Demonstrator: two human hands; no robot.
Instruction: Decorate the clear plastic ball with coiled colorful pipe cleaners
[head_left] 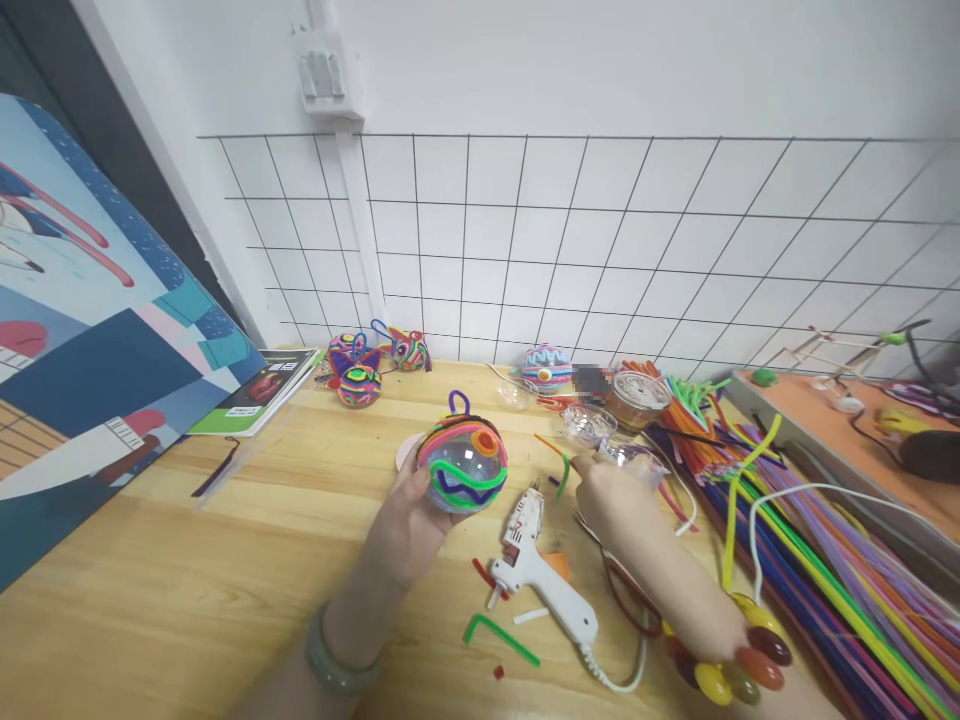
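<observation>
My left hand point(411, 520) is wrapped round a clear plastic ball point(466, 470) trimmed with coloured pipe cleaners. It bears a purple loop on top, an orange round eye, and green and dark blue wavy strips. To the right, my right hand point(611, 492) is low over the table with its fingers curled into a pinch. Right by its fingertips are a green pipe cleaner piece point(565, 476) and an orange one point(550, 444); whether the fingers grip either is unclear. Between the hands lies a white hot glue gun point(541, 565), its nozzle pointing away from me.
Finished pipe-cleaner balls point(358, 384) stand at the back left, another ball point(547, 368) at the back middle. Clear half shells point(589, 424) and a round tin point(640, 398) sit behind my right hand. Pipe cleaner bundles point(817, 560) fill the right. A bent green piece point(501, 638) lies in front.
</observation>
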